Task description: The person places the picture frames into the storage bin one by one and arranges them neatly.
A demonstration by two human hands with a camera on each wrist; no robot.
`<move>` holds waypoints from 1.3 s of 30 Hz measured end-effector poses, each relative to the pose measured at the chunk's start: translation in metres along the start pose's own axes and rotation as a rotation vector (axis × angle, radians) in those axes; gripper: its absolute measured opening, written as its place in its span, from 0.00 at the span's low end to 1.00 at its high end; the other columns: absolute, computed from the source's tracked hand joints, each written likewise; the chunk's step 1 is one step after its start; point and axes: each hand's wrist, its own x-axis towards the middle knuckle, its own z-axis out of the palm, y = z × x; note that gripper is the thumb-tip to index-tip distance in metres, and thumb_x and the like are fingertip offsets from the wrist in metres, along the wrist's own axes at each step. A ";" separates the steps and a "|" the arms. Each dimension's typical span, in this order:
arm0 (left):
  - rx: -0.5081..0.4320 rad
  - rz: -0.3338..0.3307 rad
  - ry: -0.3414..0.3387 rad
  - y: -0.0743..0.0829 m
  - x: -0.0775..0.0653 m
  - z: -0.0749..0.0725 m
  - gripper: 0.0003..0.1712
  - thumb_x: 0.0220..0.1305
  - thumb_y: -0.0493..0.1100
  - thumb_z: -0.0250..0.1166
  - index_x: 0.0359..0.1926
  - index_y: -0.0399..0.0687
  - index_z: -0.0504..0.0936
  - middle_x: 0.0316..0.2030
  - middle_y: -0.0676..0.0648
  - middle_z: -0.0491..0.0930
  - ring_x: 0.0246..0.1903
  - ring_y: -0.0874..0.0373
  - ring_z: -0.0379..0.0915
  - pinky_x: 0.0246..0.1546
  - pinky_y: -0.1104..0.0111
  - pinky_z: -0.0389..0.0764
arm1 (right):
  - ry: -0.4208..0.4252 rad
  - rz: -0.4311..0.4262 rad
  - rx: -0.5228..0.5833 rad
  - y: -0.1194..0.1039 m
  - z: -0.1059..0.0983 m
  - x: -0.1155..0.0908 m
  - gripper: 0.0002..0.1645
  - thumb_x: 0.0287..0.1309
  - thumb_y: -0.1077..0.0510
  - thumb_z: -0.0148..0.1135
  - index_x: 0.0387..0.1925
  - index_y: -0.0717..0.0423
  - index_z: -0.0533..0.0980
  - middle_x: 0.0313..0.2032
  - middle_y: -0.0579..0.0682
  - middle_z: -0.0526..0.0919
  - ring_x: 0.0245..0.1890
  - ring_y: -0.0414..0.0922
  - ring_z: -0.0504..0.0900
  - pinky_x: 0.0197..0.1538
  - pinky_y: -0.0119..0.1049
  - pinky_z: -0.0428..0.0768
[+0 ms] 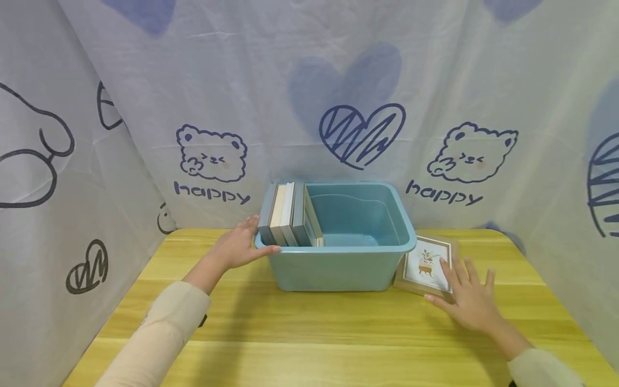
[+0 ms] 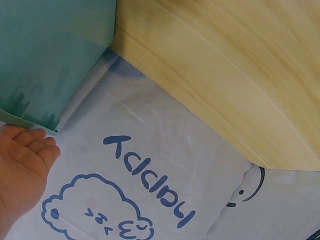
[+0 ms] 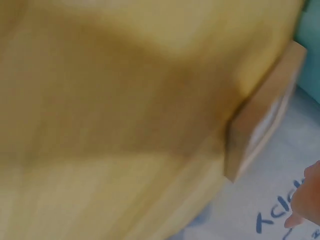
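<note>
A light-blue plastic bin [image 1: 333, 271] stands at the table's back, with several picture frames [image 1: 290, 217] upright side by side at its left end. My left hand [image 1: 239, 244] holds the bin's left front corner, thumb along the front rim and fingers at the left side. In the left wrist view, bent fingers [image 2: 42, 145] meet the rim. On the table right of the bin lies a wooden picture frame [image 1: 425, 264] showing a potted plant. My right hand [image 1: 469, 301] spreads its fingers over that frame's right front corner. The right wrist view shows the frame's side [image 3: 265, 112].
The wood-grain table [image 1: 309, 333] ends at a white cloth [image 1: 285, 113] printed with hearts and bears, which rises behind and on both sides. The bin's back is close to the cloth. Inside the bin, its floor [image 1: 350, 240] shows right of the frames.
</note>
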 end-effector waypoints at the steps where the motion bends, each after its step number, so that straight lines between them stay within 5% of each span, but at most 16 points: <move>1: 0.001 0.001 0.000 0.000 0.000 0.000 0.57 0.55 0.71 0.55 0.68 0.30 0.53 0.70 0.34 0.49 0.69 0.38 0.47 0.65 0.46 0.60 | -0.017 -0.002 -0.007 0.001 0.003 -0.002 0.55 0.54 0.30 0.52 0.71 0.58 0.47 0.72 0.64 0.39 0.68 0.70 0.45 0.60 0.73 0.24; 7: 0.002 0.000 -0.002 0.001 0.000 0.000 0.56 0.55 0.70 0.55 0.68 0.30 0.53 0.70 0.34 0.49 0.69 0.38 0.46 0.65 0.47 0.59 | -0.082 -0.039 -0.024 0.000 0.017 -0.016 0.53 0.53 0.32 0.54 0.69 0.61 0.54 0.67 0.69 0.54 0.66 0.69 0.51 0.62 0.73 0.29; 12: -0.003 -0.005 0.001 0.000 -0.001 0.001 0.56 0.56 0.70 0.55 0.68 0.29 0.53 0.70 0.34 0.49 0.69 0.39 0.46 0.66 0.47 0.58 | -0.069 -0.071 0.025 -0.001 0.028 -0.024 0.51 0.54 0.35 0.55 0.68 0.63 0.55 0.67 0.70 0.54 0.67 0.69 0.50 0.67 0.63 0.24; 17: -0.002 -0.009 0.003 -0.001 -0.001 0.002 0.56 0.55 0.71 0.55 0.68 0.29 0.53 0.70 0.34 0.49 0.69 0.38 0.46 0.66 0.48 0.59 | -0.068 -0.064 0.060 0.000 0.035 -0.028 0.50 0.56 0.36 0.54 0.68 0.66 0.54 0.66 0.72 0.54 0.67 0.70 0.49 0.69 0.64 0.38; 23: -0.010 -0.010 0.009 -0.001 -0.001 0.002 0.56 0.55 0.71 0.55 0.68 0.29 0.54 0.70 0.34 0.50 0.69 0.38 0.47 0.66 0.47 0.58 | -0.103 -0.022 0.127 0.001 0.040 -0.031 0.48 0.61 0.39 0.51 0.68 0.69 0.51 0.67 0.73 0.50 0.68 0.69 0.45 0.71 0.56 0.31; 39: -0.010 -0.012 0.017 0.000 -0.002 0.002 0.55 0.55 0.70 0.56 0.68 0.30 0.54 0.70 0.34 0.50 0.69 0.38 0.48 0.65 0.47 0.60 | -0.094 -0.002 0.190 0.005 0.043 -0.035 0.43 0.63 0.42 0.50 0.67 0.69 0.55 0.67 0.73 0.52 0.67 0.70 0.48 0.69 0.62 0.41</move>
